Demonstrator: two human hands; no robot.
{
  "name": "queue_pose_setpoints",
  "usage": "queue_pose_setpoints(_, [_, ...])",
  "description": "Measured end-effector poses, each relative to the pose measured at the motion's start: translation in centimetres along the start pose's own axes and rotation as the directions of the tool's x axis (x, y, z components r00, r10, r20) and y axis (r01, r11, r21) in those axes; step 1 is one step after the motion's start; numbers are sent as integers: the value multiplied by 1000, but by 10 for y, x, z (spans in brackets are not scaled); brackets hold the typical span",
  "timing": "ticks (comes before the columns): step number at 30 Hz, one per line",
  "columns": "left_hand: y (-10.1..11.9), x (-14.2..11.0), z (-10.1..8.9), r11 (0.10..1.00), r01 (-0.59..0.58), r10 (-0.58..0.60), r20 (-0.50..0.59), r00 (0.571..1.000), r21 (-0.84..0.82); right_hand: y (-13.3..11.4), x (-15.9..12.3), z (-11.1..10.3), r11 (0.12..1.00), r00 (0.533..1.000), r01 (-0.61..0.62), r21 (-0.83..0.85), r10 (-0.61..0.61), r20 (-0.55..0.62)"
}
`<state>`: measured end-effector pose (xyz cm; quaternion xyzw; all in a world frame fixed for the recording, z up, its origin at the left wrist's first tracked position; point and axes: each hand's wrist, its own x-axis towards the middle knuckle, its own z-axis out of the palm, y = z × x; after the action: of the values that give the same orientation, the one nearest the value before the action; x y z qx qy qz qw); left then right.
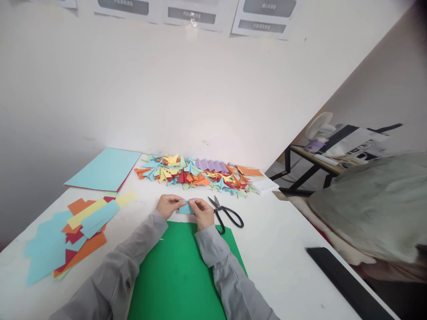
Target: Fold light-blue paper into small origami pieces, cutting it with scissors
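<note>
A small light blue piece of paper (187, 208) is held between both hands just past the far edge of a green sheet (180, 271). My left hand (168, 206) pinches its left upper corner. On the other side, my right hand (203, 212) grips the right upper part, with thumb and fingers closed on it. Black-handled scissors (228, 212) lie slightly apart at the right hand, partly over the green sheet. Beyond the hands is a long pile of folded paper planes (183, 177) in several colours.
Coloured paper scraps (80, 233) spread over the left of the white table (276, 249). Behind them lies a stack of light blue sheets (105, 171). Purple pleated paper (211, 166), orange paper (250, 171) and a white flat box (265, 186) sit near the wall. A black strip (343, 280) lies at right.
</note>
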<state>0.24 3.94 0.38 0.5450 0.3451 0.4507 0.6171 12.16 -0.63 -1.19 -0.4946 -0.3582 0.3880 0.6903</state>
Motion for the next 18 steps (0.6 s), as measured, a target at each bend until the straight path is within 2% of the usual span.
queue_pose_setpoints(10, [-5,1,-3,999,-29,28,32,999,42,1,1,0,999,1000,1,40,-2,11])
queue_pose_setpoints(18, [-1,1,-4,994,-110,108,83,991,19,2,2,0,999,1000,-7,36,7,10])
